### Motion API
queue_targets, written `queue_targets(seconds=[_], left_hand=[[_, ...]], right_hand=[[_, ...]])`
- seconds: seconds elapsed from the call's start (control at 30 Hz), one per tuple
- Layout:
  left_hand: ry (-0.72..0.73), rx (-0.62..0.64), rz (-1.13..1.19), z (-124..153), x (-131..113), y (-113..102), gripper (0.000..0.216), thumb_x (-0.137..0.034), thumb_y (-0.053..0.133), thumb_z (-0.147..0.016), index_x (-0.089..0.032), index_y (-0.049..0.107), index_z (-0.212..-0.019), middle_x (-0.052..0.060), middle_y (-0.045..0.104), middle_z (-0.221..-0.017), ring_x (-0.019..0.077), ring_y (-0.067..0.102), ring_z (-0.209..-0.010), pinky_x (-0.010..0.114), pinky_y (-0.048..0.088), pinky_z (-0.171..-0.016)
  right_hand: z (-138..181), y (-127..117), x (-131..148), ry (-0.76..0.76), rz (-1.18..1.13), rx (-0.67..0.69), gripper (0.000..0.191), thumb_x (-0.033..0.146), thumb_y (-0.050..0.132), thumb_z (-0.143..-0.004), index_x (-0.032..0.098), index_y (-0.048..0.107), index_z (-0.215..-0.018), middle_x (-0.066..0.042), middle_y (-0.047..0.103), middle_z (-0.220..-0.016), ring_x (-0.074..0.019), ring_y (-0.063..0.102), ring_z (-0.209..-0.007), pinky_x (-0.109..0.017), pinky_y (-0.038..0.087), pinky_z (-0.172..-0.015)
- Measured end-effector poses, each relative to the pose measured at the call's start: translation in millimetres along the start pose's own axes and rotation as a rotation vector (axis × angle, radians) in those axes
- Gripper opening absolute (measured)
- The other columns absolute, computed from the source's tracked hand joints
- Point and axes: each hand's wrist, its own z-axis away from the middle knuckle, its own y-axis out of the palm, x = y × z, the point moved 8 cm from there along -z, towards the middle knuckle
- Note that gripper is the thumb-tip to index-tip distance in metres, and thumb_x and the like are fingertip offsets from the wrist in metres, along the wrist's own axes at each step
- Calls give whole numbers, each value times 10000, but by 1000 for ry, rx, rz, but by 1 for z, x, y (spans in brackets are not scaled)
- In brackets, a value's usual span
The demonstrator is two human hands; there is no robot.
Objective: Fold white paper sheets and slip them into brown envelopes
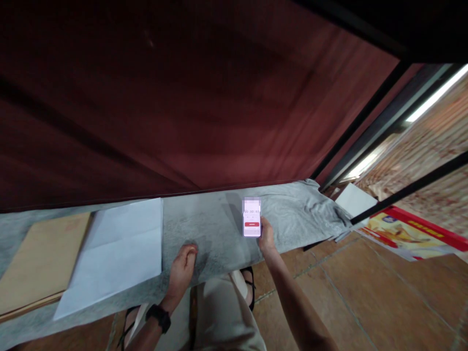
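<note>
In the head view my right hand [267, 235] is wrapped round the right edge of a phone [252, 218], held upright above the cloth. Its lit screen shows a timer-like row of digits and a red button. My left hand [184, 265] is closed in a loose fist over the front part of the grey cloth [215, 214]; whether anything is inside it is hidden. To its left lie sheets of white paper [120, 248], and beside them a stack of brown envelopes [47, 253] or brown paper.
A dark red fabric wall [183, 107] rises behind the narrow cloth-covered surface. Black frame bars [361, 117] stand to the right. A red and yellow box [413, 234] and a white panel [355, 200] lie near the tiled floor [347, 292].
</note>
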Motion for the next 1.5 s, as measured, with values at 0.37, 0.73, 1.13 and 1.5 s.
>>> queue_targets(seconds=[0.37,0.73,1.13,1.5], left_hand=[[305,100,-342,13,-29,19,200,-267,439,-948,-233,630,-896,75,686,-1003,240,645,-979,384,529,-906],[440,93,-516,23,-39,24,197,-211,444,-973,-196,640,-969,95,691,-1054,248,639,-1000,417,542,-924],[467,100,-534,25,-40,24,230,-215,416,-992,-193,645,-997,91,692,-1058,243,641,-1005,411,541,-934],[444,120,-512,23,-38,23,236,-237,430,-976,-218,665,-994,87,693,-1066,245,643,-1009,417,544,-925]], right_hand=[[-7,-8,-5,16,13,-5,210,384,625,-781,183,674,-814,-9,759,-798,-198,697,-716,-311,565,-724],[-13,-15,-11,51,81,-30,200,381,583,-806,198,663,-817,-6,759,-782,-196,706,-703,-292,573,-685],[-32,-35,7,36,181,-71,213,406,620,-768,195,627,-742,4,681,-599,-224,704,-661,-304,558,-607],[-37,-53,13,18,210,-111,213,413,621,-758,211,605,-693,25,658,-570,-202,690,-636,-273,537,-560]])
